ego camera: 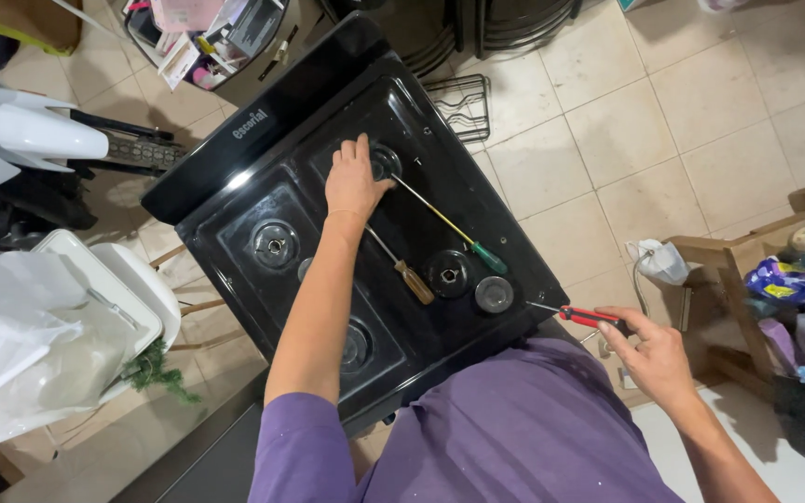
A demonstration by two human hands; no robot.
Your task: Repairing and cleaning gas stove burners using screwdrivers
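Two bare hands work over a black gas stove [263, 200] that stands on a pale tiled floor [663, 121], seen from above the person in a purple shirt [514, 428]. At the stove's far side, the left hand [354, 179] lies palm down with fingers spread loosely, covering part of a burner opening [385, 162] and gripping nothing. Off the stove's near right corner, the right hand [654, 356] pinches a red-handled screwdriver [581, 316] between thumb and fingers, its thin shaft pointing back toward the stove's edge. On the stove top, just right of the left hand, lies a long screwdriver with a green handle [488, 258]; its tip reaches close to that hand's thumb. Beside it, nearer the stove's middle, rests a shorter screwdriver with an amber handle [415, 281]. A round burner cap [494, 293] sits loose at the stove's near right edge, close to the red-handled tool's tip. Left of the stove stands a white chair [132, 279]; beyond its far corner, a wire grate [461, 104] lies on the tiles.
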